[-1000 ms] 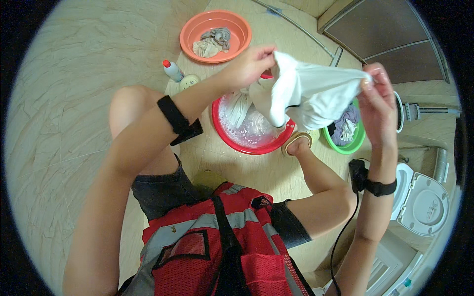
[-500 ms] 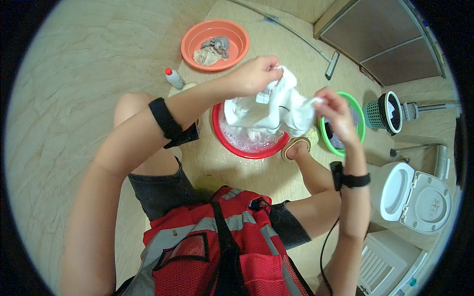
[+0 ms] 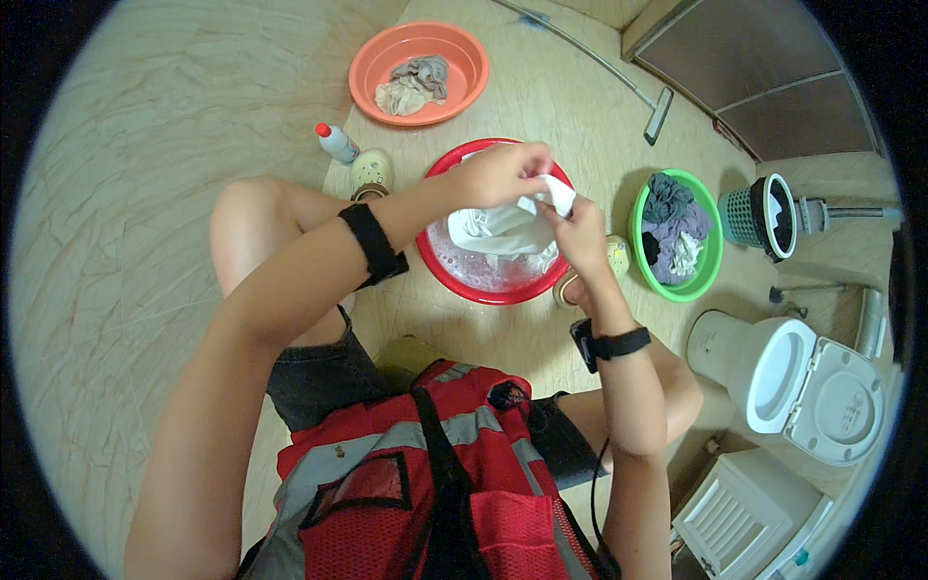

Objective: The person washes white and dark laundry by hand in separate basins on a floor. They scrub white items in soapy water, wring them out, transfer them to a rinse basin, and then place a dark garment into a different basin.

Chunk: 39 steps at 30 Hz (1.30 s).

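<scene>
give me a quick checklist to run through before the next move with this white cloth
1. Left hand on the cloth: ok, fingers pinch its upper part.
2. Right hand on the cloth: ok, it grips close beside the left.
3. White cloth above the red basin: ok, it hangs within the rim as seen from above.
4. Cloth lifted clear of the suds: cannot tell, its lower part overlaps them in this view.
5. Green basin apart from the red one: ok, floor shows between them.
6. Bottle with its red cap on: ok.
</scene>
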Motion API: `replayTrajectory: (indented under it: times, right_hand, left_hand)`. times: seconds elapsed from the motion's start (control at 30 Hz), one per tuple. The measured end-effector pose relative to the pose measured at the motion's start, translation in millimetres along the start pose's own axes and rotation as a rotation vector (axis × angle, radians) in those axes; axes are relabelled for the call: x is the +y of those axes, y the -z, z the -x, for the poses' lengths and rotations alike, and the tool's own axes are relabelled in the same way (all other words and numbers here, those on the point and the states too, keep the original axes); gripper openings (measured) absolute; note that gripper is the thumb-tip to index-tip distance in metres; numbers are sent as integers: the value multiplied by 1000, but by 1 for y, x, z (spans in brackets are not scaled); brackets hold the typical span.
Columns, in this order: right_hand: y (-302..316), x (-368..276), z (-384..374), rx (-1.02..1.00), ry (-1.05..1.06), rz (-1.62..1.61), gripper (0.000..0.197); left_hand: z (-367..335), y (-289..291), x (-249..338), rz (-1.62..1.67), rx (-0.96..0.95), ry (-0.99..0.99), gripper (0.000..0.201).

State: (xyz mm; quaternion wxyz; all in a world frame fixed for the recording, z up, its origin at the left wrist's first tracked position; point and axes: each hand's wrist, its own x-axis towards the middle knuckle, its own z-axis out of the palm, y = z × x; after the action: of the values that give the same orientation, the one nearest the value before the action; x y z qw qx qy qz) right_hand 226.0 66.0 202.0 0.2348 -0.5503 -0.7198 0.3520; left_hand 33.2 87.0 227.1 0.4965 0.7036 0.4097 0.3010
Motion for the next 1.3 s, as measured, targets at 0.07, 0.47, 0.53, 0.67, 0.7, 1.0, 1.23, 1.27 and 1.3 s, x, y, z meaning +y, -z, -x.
replayTrajectory:
  times: [0.07, 0.47, 0.53, 0.67, 0.7, 1.0, 1.23, 1.27, 1.3]
  right_hand:
    - [19, -8, 5, -20, -38, -28, 20]
    - [116, -73, 20, 63, -116, 413, 15]
    - [118, -75, 20, 94, -73, 497, 18]
    - [148, -43, 16, -23, -221, 281, 23]
    - [157, -41, 14, -53, -304, 306, 22]
    - [235, -172, 52, 90, -229, 35, 41]
    - [269, -234, 65, 273, 85, 385, 38]
    - [274, -239, 61, 208, 135, 268, 42]
    - [259, -248, 64, 339, 134, 181, 45]
  left_hand:
    - [16, -5, -50, -180, 99, -4, 46]
    - [39, 5, -87, -76, 59, 764, 13]
    - [46, 30, -87, -489, 156, 494, 12]
    - [22, 71, -22, -657, -101, 559, 16]
    - [20, 78, -4, -616, -60, 526, 15]
    - [39, 127, 205, -117, 87, 323, 21]
    - [68, 143, 301, 61, 314, 159, 15]
    - [78, 153, 311, 108, 360, 175, 14]
    - [89, 159, 313, 153, 375, 137, 14]
